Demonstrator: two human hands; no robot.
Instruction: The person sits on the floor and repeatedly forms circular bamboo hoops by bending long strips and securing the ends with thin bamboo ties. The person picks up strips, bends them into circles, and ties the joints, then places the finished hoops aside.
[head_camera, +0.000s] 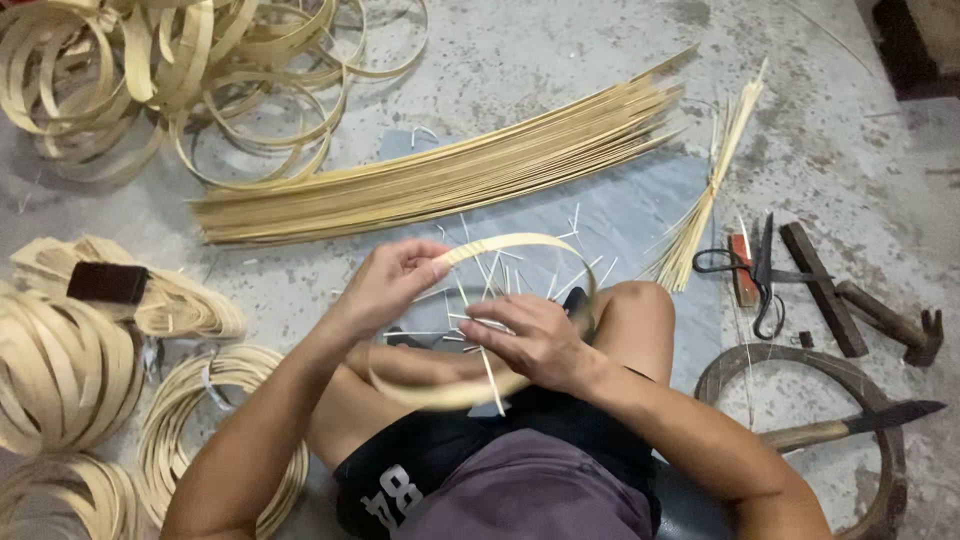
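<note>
Right now I sit on the concrete floor (520, 60), and the widest thing before me is the long sheaf (440, 180) of split bamboo strips, lying slantwise beyond my knees. Heaps of finished coils (180, 70) sit at the far left, with more rings (60, 370) stacked by my left side. To my right lies a dark iron ring (890, 450), a knife (850, 425) resting across it, then a hammer (890, 325), scissors (755, 270) and a thin tied bundle (705, 205) of splints.

Over my lap I hold the hoop (520, 245), a pale flat bamboo band bent round into a ring, blurred along its near edge. My left hand (385, 285) pinches its upper rim, thumb and fingers closed on the band. My right hand (530, 340) lies over the middle, fingers curled down on a thin splint (490, 375) that pokes out below the hoop; how tightly they close on it I cannot tell. Short splints cross inside the ring like spokes.

As I judge it, I am partway through lacing splints across the hoop. The next move, I think, calls for a steady hold on the rim while the splint is seated without snapping it or springing the band open
</note>
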